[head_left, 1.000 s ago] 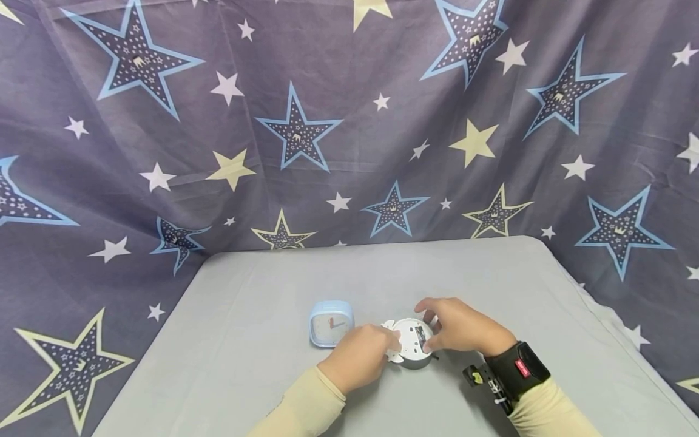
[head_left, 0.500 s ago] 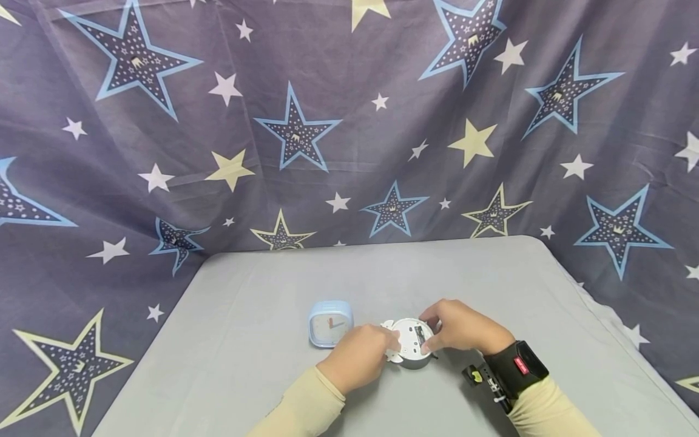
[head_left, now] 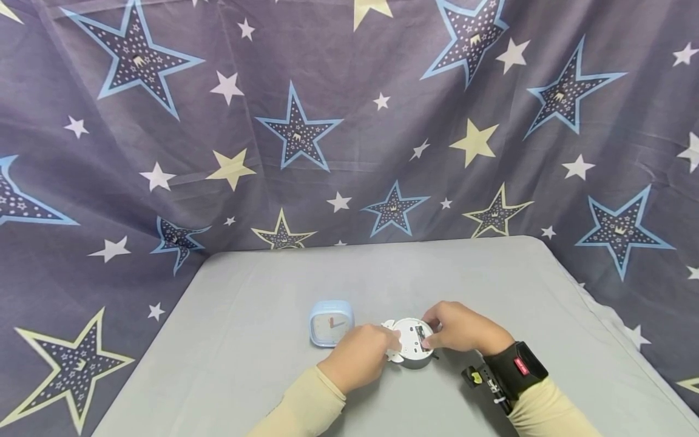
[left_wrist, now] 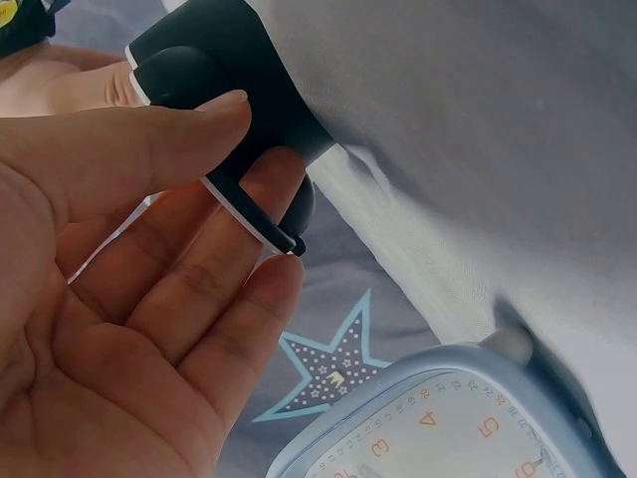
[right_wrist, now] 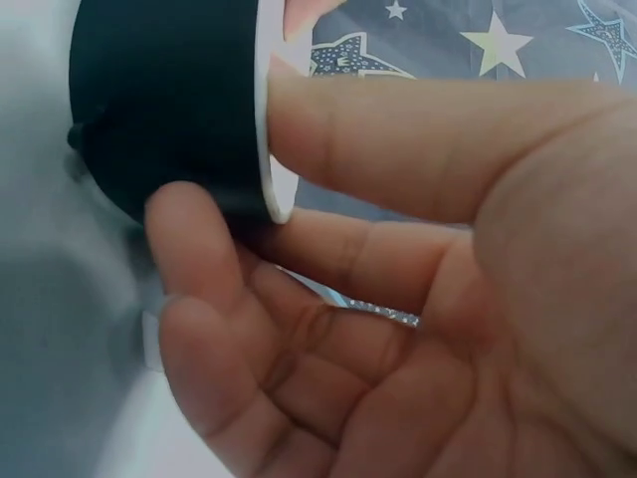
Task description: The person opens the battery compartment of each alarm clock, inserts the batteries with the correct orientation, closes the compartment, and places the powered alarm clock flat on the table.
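Note:
A round alarm clock [head_left: 408, 343] with dark sides lies face down, its white back up and ear-like pieces at its left. My left hand [head_left: 357, 358] grips it at that end, thumb on one side and fingers on the other in the left wrist view. At the clock's right edge my right hand [head_left: 465, 328] holds the rim. The right thumb [right_wrist: 388, 139] presses on the white back beside the dark battery slot [head_left: 420, 335], and fingertips touch the black side [right_wrist: 164, 110] in the right wrist view. The thumb partly covers the slot.
A light blue square alarm clock [head_left: 330, 325] stands upright just left of my left hand, its face toward me. Both clocks rest on a grey cloth-covered table [head_left: 262, 315]. Behind it hangs a dark curtain [head_left: 338, 54] with stars.
The right hand's raised fingers have come down to the clock's far right rim, and its thumb has shifted slightly over the battery slot. The left hand and both clocks look unmoved.

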Available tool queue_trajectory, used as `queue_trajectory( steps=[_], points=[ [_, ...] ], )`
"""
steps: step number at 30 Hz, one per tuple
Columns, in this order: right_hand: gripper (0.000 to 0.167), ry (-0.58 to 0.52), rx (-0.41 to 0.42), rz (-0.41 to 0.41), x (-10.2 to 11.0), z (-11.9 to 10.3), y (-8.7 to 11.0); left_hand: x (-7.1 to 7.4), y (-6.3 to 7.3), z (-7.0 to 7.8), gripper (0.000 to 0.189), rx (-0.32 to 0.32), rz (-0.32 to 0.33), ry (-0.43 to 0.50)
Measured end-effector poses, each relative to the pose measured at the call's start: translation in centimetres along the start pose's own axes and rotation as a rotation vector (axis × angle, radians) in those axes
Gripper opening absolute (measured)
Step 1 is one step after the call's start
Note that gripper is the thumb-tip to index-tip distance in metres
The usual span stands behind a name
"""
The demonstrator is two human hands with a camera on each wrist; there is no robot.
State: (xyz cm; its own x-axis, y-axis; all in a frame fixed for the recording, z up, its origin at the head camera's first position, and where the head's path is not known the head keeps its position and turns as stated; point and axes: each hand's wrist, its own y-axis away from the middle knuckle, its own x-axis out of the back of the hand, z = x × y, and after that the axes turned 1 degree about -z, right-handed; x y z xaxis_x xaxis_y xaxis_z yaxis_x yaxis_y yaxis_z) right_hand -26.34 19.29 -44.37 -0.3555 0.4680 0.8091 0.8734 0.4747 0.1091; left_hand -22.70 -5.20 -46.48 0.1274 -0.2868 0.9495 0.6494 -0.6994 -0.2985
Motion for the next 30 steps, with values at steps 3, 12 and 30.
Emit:
queue_trajectory(
  steps=[3,12,30],
  points=[
    [0.022,0.005,0.003,0.016,-0.1,-0.2,0.0,0.0,0.0,0.0,0.032,0.001,-0.002,0.002],
    [0.021,0.001,-0.049,0.036,-0.4,-0.5,0.0,0.1,-0.1,0.0,0.032,0.003,-0.003,0.004],
    [0.023,0.084,-0.013,0.063,0.0,-1.5,0.3,0.2,-0.1,0.1,0.032,0.004,-0.014,-0.029]
  ],
)
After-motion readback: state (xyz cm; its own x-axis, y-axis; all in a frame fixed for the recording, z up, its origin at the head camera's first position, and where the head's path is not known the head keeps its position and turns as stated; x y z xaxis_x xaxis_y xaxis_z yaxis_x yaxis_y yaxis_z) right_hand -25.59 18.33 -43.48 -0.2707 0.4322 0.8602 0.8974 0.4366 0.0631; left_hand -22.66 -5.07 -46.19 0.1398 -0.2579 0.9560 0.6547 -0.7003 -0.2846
